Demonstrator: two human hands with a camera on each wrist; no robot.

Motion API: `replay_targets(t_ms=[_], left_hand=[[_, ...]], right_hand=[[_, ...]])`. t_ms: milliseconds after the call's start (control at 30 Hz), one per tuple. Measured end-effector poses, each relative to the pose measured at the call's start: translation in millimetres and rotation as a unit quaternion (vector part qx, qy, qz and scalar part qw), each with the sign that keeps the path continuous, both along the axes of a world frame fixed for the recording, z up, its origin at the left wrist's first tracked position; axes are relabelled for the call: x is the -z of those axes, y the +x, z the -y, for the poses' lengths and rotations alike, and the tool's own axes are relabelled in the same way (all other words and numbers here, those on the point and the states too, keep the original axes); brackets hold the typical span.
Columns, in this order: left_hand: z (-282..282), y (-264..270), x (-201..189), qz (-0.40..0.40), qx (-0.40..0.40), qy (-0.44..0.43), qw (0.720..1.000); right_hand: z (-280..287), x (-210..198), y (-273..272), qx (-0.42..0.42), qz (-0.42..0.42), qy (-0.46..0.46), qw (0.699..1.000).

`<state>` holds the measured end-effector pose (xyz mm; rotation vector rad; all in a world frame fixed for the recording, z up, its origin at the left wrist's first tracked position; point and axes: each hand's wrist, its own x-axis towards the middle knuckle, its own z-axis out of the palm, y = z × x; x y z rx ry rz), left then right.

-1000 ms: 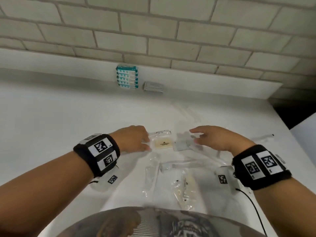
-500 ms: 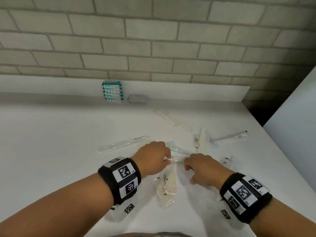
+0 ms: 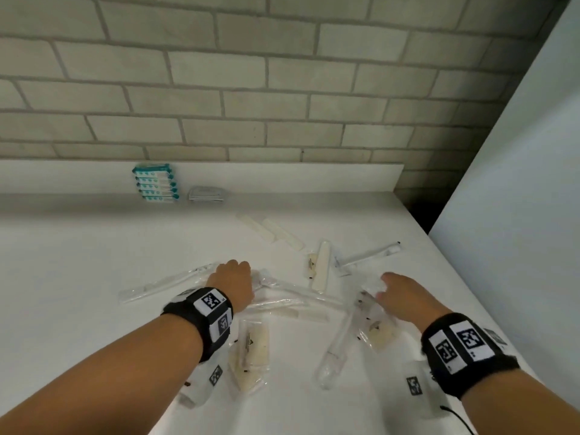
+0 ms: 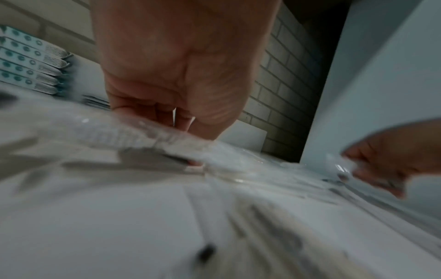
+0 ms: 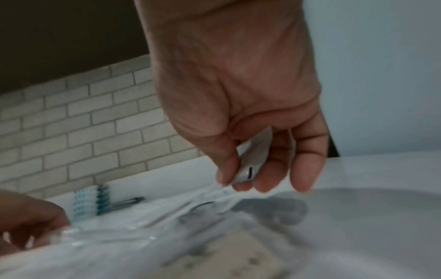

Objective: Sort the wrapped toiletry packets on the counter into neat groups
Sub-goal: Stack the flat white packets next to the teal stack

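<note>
Clear-wrapped toiletry packets lie scattered on the white counter [image 3: 78, 262]. My left hand [image 3: 241, 269] is knuckles up, its fingers curled down onto the end of a long clear packet [image 3: 301, 291]; the left wrist view shows the fingers [image 4: 167, 113] bent over crinkled plastic [image 4: 133, 132]. My right hand [image 3: 381, 286] hovers to the right and pinches a small pale packet [image 5: 253, 160] between thumb and fingers. A cream packet [image 3: 252, 350] lies below the left wrist. Another cream packet [image 3: 378, 333] lies under the right hand.
A stack of teal-and-white packets [image 3: 156, 183] and a flat grey pile [image 3: 206, 194] stand against the backsplash. Pale combs [image 3: 277, 231], a cream comb packet [image 3: 321, 266] and long wrapped sticks [image 3: 370, 257] [image 3: 166, 282] lie mid-counter. A white panel [image 3: 518, 183] borders the right edge.
My hands were close together at the centre; the right hand has moved off to the right with a small packet. The left hand stays on the clear packets. The head view has tilted up.
</note>
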<state>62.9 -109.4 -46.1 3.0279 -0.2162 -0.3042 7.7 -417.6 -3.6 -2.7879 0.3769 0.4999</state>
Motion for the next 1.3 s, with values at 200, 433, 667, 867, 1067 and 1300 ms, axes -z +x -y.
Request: replay_targets(t_ms=[200,433,667,867,1067,1300], left_hand=[[9.7,11.3,-11.4,-0.066,-0.028,0.057,0.996],[22.6,23.5,-20.1,-0.109,-0.041,0.066,0.991],[27.6,41.6,-24.7,-0.168,0.010,0.092,0.981],[17.9,60.1,-33.5,-0.025,-0.086,0.077,0.993],[52.4,53.6,-52.9,0.061,0.101,-0.111,0.987],[101.0,26.9,-27.7,-0.092,0.235,-0.075,0.965]], right_hand=[[15.8,17.2,0.0,-0.060,-0.038,0.048,0.996],[19.2,16.3,7.8,-0.028,-0.051,0.040,0.998],[-9.4,17.2,29.1,-0.099,-0.101,-0.064,0.988],[-7.4,6.5,48.0,-0.091,0.013,0.043,0.995],[-18.5,6.3,56.7,-0.185,-0.068,0.063,0.978],[-4.6,-10.7,58.4,-0.162,-0.110,0.055,0.979]])
